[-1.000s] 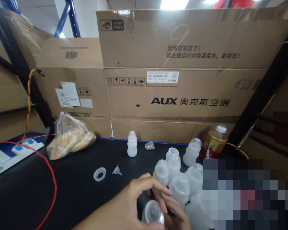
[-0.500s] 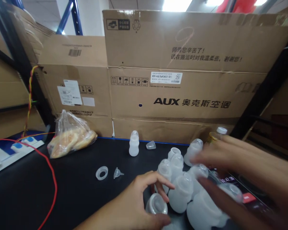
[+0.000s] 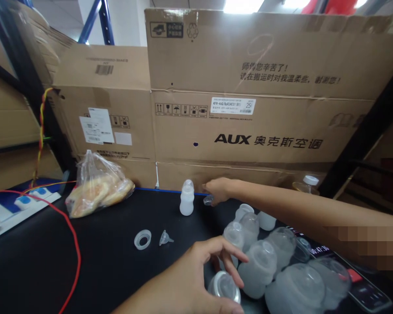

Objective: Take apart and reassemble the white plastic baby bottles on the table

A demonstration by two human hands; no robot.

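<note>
Frosted baby bottle (image 3: pixel 224 285), one, domed clear top and collar facing up: within the curve of the left hand (image 3: pixel 206 272), which holds it loosely between thumb and bent fingers. Clear cap (image 3: pixel 208 200), one: under the fingertips of the right hand (image 3: pixel 220 190), stretched to the back of the black tabletop (image 3: pixel 94 261); whether those fingers pinch it or merely touch, cannot tell. Wavy-sided bottle (image 3: pixel 187 198), one, upright, just left of the right hand. Cluster of frosted bottles (image 3: pixel 258 268), close-set, directly right of the left hand, below the right forearm. Screw ring (image 3: pixel 142 240) and silicone teat (image 3: pixel 165 238), one each, beyond the left hand, to its left. Risks, as judged: a low sweep of the right forearm could topple the cluster; a sideways knuckle could tip the wavy-sided bottle; a glancing touch could send the light cap sliding.
</note>
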